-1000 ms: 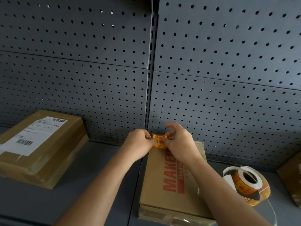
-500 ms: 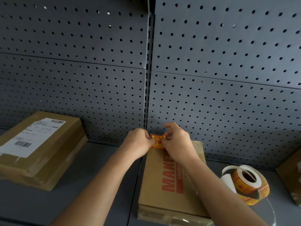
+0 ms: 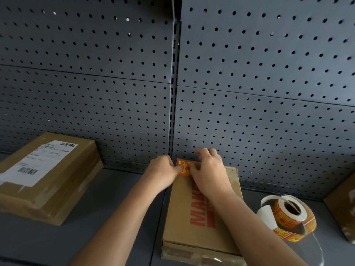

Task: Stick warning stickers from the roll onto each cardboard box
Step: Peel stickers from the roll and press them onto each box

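Observation:
An orange and yellow warning sticker [image 3: 184,167] lies flat on the far left corner of the middle cardboard box [image 3: 199,217], which has red lettering. My left hand [image 3: 163,172] has curled fingers and its thumb holds the sticker's left edge. My right hand [image 3: 208,172] rests on the sticker's right part with fingers spread, pressing it down. The sticker roll [image 3: 288,215] stands on the shelf right of the box, with a loose tail of backing paper.
A taped cardboard box with a white shipping label [image 3: 44,175] sits at the left. Part of another box [image 3: 343,210] shows at the right edge. A grey perforated back panel [image 3: 249,93] rises close behind the shelf [image 3: 107,217].
The sticker was held curved above the box's far corner between both hands; now it lies flat on the box and my right fingers have spread over it.

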Available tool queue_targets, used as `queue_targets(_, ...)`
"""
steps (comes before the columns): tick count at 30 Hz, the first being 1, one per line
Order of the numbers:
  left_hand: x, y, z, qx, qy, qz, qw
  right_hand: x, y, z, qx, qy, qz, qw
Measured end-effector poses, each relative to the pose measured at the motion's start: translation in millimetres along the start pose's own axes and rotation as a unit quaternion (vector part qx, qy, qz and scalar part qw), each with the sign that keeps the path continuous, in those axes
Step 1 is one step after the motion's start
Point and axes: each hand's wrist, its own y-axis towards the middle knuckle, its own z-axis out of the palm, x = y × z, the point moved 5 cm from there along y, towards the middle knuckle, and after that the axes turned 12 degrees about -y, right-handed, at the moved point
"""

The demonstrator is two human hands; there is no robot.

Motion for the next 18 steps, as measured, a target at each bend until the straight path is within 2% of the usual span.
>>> queue_targets(3, 8.3, -1.9, 5.2, -0.011, -0.036, -0.003, 0.999, -4.4, -2.4, -0.3, -0.011, -0.103, 0.012, 0.995)
queue_targets(6, 18.0, -1.2, 19.2, -0.03, -0.101, -0.003, 0.994, -5.5, -1.1, 5.4, 0.017, -0.115, 0.026, 0.993)
queue_targets(9, 21.3, -1.0, 28.9, -0.015, -0.142, -0.008, 0.99, -4.8, 1.2, 9.8, 0.032, -0.127, 0.025, 0.991)
queue_targets(13, 23.3, 2.8, 28.4, 0.0, -0.12, -0.015, 0.993, -4.2, 1.4, 11.2, 0.028, -0.152, 0.018, 0.988)
queue_targets(18, 23.7, 6.2, 29.9, -0.008, -0.111, -0.002, 0.994, -6.6, 3.3, 10.1, 0.021, -0.128, 0.03, 0.991)
